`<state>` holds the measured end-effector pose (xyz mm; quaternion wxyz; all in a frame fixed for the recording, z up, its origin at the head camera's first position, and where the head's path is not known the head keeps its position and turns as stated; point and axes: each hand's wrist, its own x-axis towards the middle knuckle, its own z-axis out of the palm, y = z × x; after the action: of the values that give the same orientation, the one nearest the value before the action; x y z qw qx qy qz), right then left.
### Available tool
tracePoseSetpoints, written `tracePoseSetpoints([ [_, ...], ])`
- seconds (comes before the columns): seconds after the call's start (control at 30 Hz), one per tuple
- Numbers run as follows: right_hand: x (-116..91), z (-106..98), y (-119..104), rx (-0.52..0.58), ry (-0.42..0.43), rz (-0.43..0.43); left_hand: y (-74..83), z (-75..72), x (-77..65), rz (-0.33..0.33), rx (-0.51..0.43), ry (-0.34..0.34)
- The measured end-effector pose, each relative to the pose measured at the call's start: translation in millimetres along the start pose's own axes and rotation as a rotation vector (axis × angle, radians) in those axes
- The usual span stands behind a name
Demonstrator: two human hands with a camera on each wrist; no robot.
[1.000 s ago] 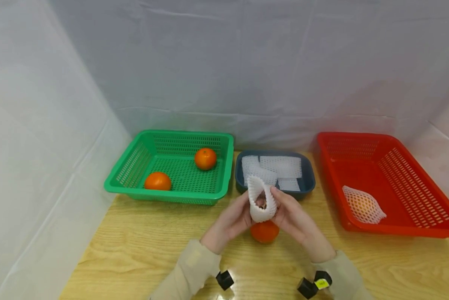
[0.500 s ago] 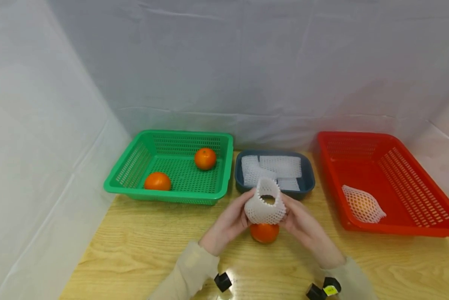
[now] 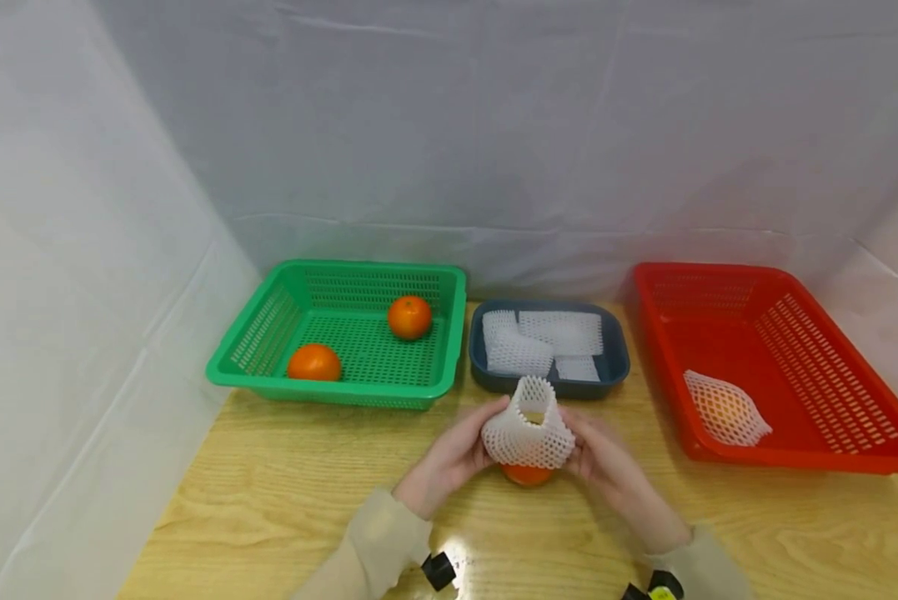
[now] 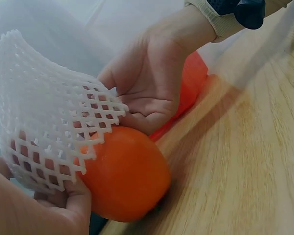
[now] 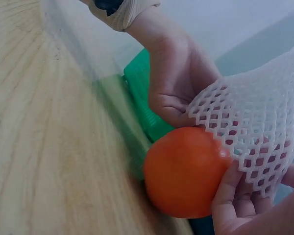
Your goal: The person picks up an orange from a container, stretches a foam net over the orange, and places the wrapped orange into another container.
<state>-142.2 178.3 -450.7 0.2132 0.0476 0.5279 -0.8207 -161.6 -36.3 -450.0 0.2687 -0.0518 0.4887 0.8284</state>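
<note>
A white foam fruit net [image 3: 519,442] is held stretched between both hands, its upper opening facing up. My left hand [image 3: 452,458] grips its left side and my right hand [image 3: 609,462] its right side, with fingers partly inside the mesh. Below it an orange [image 3: 527,476] rests on the table. In the left wrist view the net's toothed lower edge overlaps the top of the orange [image 4: 130,178]. The right wrist view has the net [image 5: 255,122] around the upper side of the orange [image 5: 183,174], most of the fruit showing bare.
A green basket [image 3: 377,389] with two oranges stands at the back left. Behind the hands is a dark blue tray [image 3: 615,367] of flat foam nets. On the right, a red basket [image 3: 794,457] contains one netted fruit [image 3: 726,412]. A white sheet [image 3: 449,125] hangs behind.
Both hands have spread the foam net wider and brought it down over the orange, so less of the fruit shows in the head view. The baskets and tray stay put.
</note>
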Motion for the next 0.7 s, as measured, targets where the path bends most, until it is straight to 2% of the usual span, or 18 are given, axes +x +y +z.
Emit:
tracePoseSetpoints([
  [0.4, 4, -6, 12, -0.031, -0.002, 0.029, -8.7, -7.4, 1.5, 0.007, -0.017, 0.019],
  [0.7, 7, -11, 20, -0.105, 0.038, 0.058, -15.8, -12.2, 0.5, -0.016, 0.056, 0.054],
])
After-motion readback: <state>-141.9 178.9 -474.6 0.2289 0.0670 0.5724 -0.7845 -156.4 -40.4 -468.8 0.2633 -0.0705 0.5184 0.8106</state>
